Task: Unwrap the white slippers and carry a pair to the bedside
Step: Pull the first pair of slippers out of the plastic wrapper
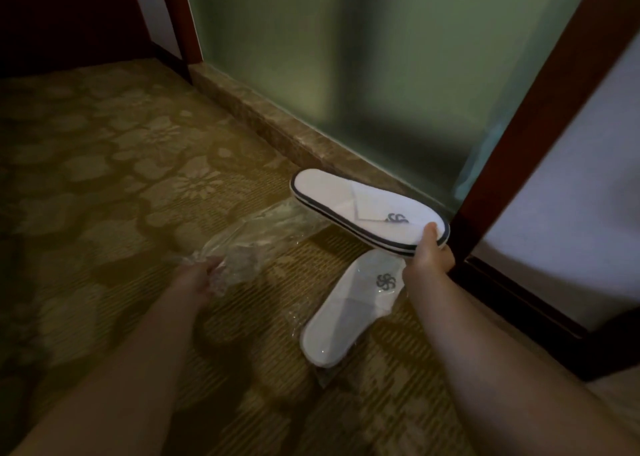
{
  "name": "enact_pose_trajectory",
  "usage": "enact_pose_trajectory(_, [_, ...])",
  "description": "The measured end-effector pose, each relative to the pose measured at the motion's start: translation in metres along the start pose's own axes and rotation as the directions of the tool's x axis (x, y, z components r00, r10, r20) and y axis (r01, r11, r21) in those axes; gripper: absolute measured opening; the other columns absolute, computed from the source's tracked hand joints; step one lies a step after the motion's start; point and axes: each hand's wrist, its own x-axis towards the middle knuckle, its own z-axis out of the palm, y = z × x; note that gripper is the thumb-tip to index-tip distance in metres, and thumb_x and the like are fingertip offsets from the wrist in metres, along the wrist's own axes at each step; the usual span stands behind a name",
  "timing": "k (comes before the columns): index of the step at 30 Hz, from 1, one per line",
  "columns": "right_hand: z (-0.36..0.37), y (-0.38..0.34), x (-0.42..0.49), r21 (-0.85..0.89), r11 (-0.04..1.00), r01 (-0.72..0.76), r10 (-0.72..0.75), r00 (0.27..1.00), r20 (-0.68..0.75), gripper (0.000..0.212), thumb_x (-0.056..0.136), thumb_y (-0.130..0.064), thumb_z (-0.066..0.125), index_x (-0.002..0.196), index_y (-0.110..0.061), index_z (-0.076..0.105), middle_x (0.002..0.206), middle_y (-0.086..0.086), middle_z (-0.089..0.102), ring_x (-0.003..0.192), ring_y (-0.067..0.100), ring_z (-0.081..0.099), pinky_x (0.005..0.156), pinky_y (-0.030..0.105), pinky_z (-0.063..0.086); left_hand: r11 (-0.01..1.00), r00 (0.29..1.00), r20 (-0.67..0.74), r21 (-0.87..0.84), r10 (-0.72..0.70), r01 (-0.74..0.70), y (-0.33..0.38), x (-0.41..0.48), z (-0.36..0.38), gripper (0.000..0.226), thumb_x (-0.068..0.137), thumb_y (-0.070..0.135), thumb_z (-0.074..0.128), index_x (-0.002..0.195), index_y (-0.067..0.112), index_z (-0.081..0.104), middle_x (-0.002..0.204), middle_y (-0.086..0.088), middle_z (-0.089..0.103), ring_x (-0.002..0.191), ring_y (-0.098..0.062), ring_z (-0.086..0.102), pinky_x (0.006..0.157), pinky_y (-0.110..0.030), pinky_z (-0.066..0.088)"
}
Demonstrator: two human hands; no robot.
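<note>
My right hand grips the toe end of a stacked pair of white slippers with dark edging and a grey logo, held flat above the carpet. My left hand clutches a crumpled clear plastic wrapper that stretches toward the held pair. Below my right hand, a second pair of white slippers lies on the carpet, still inside its clear plastic.
A patterned gold carpet covers the floor. A marble sill runs under a frosted glass panel. A dark wooden frame and its base stand close on the right, beside a white wall.
</note>
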Motion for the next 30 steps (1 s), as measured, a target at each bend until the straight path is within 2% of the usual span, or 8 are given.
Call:
enact_pose_trajectory(5, [-0.006, 0.011, 0.017, -0.001, 1.000, -0.023, 0.023, 1.000, 0.007, 0.054, 0.086, -0.035, 0.062, 0.131, -0.009, 0.049, 0.128, 0.017, 0.058, 0.109, 0.034, 0.060, 0.092, 0.047, 0.051, 0.999, 0.998, 0.040, 0.009, -0.054, 0.054, -0.015, 0.017, 0.016, 0.040, 0.094, 0.010, 0.049, 0.134, 0.006, 0.045, 0.120, -0.012, 0.062, 0.054, -0.016, 0.063, 0.031, -0.020, 0.048])
enact_pose_trajectory(10, [-0.019, 0.018, 0.036, -0.004, 0.999, -0.036, 0.036, 0.999, 0.011, 0.050, 0.088, -0.030, 0.061, 0.130, -0.006, 0.049, 0.127, 0.019, 0.058, 0.103, 0.032, 0.061, 0.088, 0.045, 0.053, 0.998, 0.997, 0.049, 0.032, -0.060, 0.058, -0.032, 0.031, 0.035, 0.018, 0.097, 0.008, 0.042, 0.107, 0.003, 0.057, 0.044, -0.003, 0.066, 0.031, -0.008, 0.059, 0.030, -0.018, 0.046])
enact_pose_trajectory(13, [-0.027, 0.020, 0.044, 0.008, 0.999, -0.049, 0.048, 0.998, 0.027, 0.047, 0.088, -0.028, 0.061, 0.128, -0.006, 0.050, 0.127, 0.018, 0.058, 0.103, 0.031, 0.061, 0.088, 0.045, 0.053, 0.998, 0.998, 0.036, 0.022, -0.056, 0.055, -0.041, 0.041, 0.047, 0.022, 0.098, 0.008, 0.039, 0.080, 0.009, 0.053, 0.035, 0.002, 0.060, 0.029, -0.007, 0.057, 0.027, -0.017, 0.042])
enact_pose_trajectory(16, [-0.031, 0.018, 0.050, -0.013, 0.999, -0.045, 0.045, 0.999, 0.013, 0.048, 0.088, -0.027, 0.061, 0.128, -0.004, 0.049, 0.128, 0.018, 0.057, 0.109, 0.034, 0.059, 0.093, 0.048, 0.051, 0.997, 0.998, 0.020, 0.051, -0.054, 0.053, -0.050, 0.051, 0.055, 0.022, 0.098, 0.014, 0.040, 0.114, 0.008, 0.055, 0.073, -0.005, 0.069, 0.048, -0.010, 0.063, 0.032, -0.015, 0.045])
enact_pose_trajectory(19, [-0.036, 0.018, 0.055, -0.040, 0.999, -0.027, 0.027, 1.000, 0.007, 0.047, 0.089, -0.027, 0.060, 0.128, -0.002, 0.049, 0.129, 0.018, 0.057, 0.111, 0.033, 0.059, 0.093, 0.043, 0.051, 1.000, 0.999, -0.036, 0.017, -0.025, 0.025, -0.058, 0.063, 0.056, 0.051, 0.096, 0.027, 0.046, 0.142, 0.008, 0.037, 0.138, -0.013, 0.052, 0.110, -0.028, 0.062, 0.084, -0.031, 0.056])
enact_pose_trajectory(21, [-0.038, 0.020, 0.056, -0.072, 0.997, -0.017, 0.019, 1.000, 0.020, 0.047, 0.090, -0.026, 0.059, 0.128, 0.000, 0.049, 0.130, 0.019, 0.056, 0.112, 0.032, 0.058, 0.094, 0.041, 0.050, 0.998, 0.996, -0.094, 0.065, -0.010, 0.017, -0.061, 0.063, 0.057, 0.065, 0.087, 0.035, 0.059, 0.143, 0.011, 0.035, 0.145, -0.015, 0.045, 0.129, -0.034, 0.047, 0.107, -0.046, 0.041])
enact_pose_trajectory(26, [-0.033, 0.022, 0.048, -0.192, 0.981, 0.036, -0.023, 0.997, 0.069, 0.047, 0.090, -0.026, 0.058, 0.130, -0.004, 0.047, 0.132, 0.016, 0.054, 0.115, 0.030, 0.055, 0.093, 0.037, 0.047, 0.933, 0.931, -0.308, 0.350, 0.195, -0.080, -0.053, 0.046, 0.067, 0.084, 0.080, 0.046, 0.060, 0.148, 0.012, 0.025, 0.152, -0.014, 0.032, 0.135, -0.035, 0.037, 0.111, -0.049, 0.033])
enact_pose_trajectory(30, [-0.026, 0.020, 0.035, -0.272, 0.956, 0.114, -0.088, 0.990, 0.106, 0.042, 0.089, -0.030, 0.058, 0.123, -0.008, 0.052, 0.120, 0.011, 0.058, 0.098, 0.023, 0.054, 0.081, 0.033, 0.044, 0.839, 0.937, -0.174, 0.515, 0.302, -0.175, -0.038, 0.037, 0.066, 0.065, 0.089, 0.043, 0.046, 0.139, 0.002, 0.042, 0.145, -0.020, 0.042, 0.129, -0.037, 0.043, 0.111, -0.042, 0.034])
